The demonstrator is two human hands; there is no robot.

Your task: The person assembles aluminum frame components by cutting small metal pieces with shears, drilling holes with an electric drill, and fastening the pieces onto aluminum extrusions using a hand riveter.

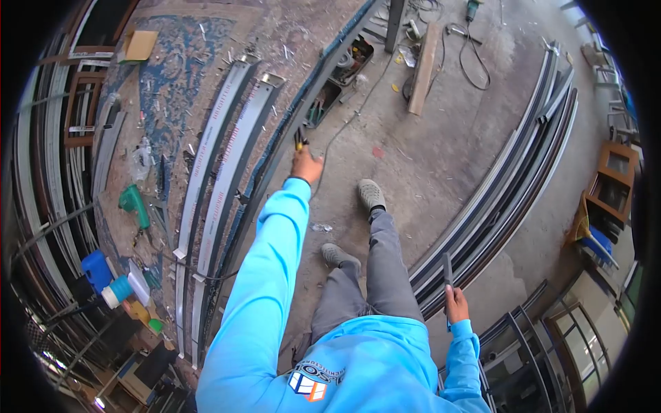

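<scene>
My left hand [306, 167] reaches forward beside the workbench edge, closed around a small tool with a yellow-and-black handle [300, 140]; its exact kind is too small to make out. Just beyond it, an open black toolbox [335, 94] with tools in it lies on the floor by the bench. Down at my right side, my right hand [455, 304] is closed around a narrow flat grey bar [447, 267] that points forward. Two long metal profiles [237, 134] with printed protective film lie on the bench, left of my left arm.
A green power tool [135, 205] and a blue container [96, 270] are on the littered bench. Long profiles [513, 165] lie stacked on the floor at right. Ahead are a wooden plank [425, 69] and a looped cable [487, 76]. Frames [613, 182] stand far right.
</scene>
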